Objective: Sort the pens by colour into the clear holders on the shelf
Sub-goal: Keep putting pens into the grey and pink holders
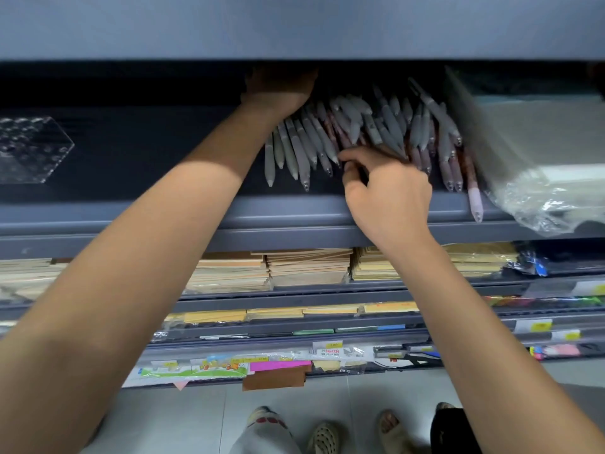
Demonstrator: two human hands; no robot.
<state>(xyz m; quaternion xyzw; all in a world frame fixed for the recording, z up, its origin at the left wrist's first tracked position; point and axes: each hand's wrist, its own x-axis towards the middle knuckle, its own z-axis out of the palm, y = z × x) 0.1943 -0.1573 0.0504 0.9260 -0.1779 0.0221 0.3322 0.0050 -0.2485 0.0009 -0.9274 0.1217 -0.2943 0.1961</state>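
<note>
Head view: pens (389,124), tips toward viewer.

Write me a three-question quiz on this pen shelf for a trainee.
1. True or false: the left hand reaches further back into the shelf than the right hand.
2. Where does the clear holder lie relative to the pens? A. to their left; B. to their right; C. on top of them.
3. Fill in: the single pen poking out over the shelf's front lip is ____ in colour.

Key: 1 true; 2 A; 3 pink.
</note>
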